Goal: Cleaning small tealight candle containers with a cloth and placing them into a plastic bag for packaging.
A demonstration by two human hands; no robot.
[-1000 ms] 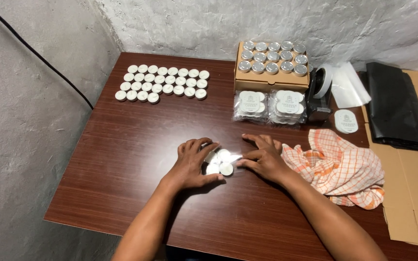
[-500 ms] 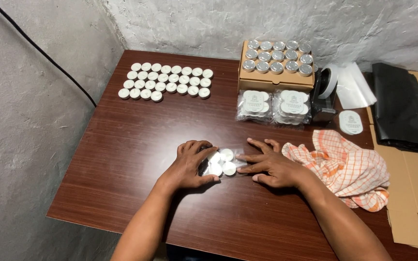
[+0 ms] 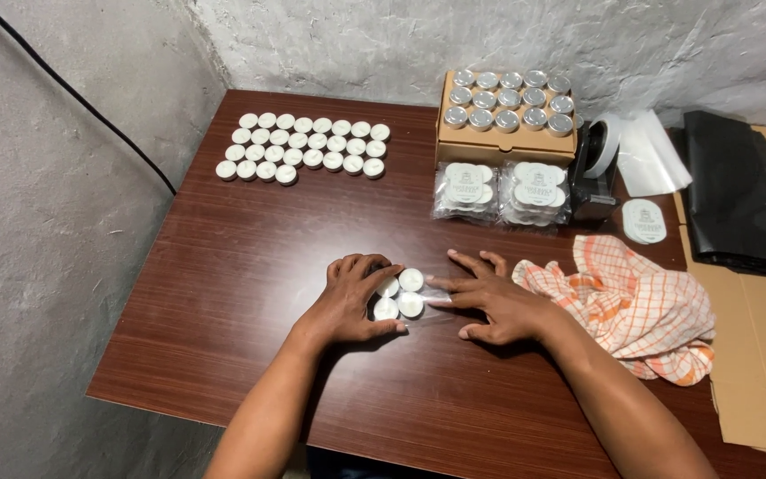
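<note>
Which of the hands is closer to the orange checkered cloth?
The right hand. It lies flat on the table right beside the orange checkered cloth. The left hand is farther off, across the small white candles from it.

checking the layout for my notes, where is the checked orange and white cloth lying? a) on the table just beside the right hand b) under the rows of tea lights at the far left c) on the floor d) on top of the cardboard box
a: the checked cloth lies crumpled on the table right next to the right hand, away from the cardboard box and the rows of tea lights.
</note>
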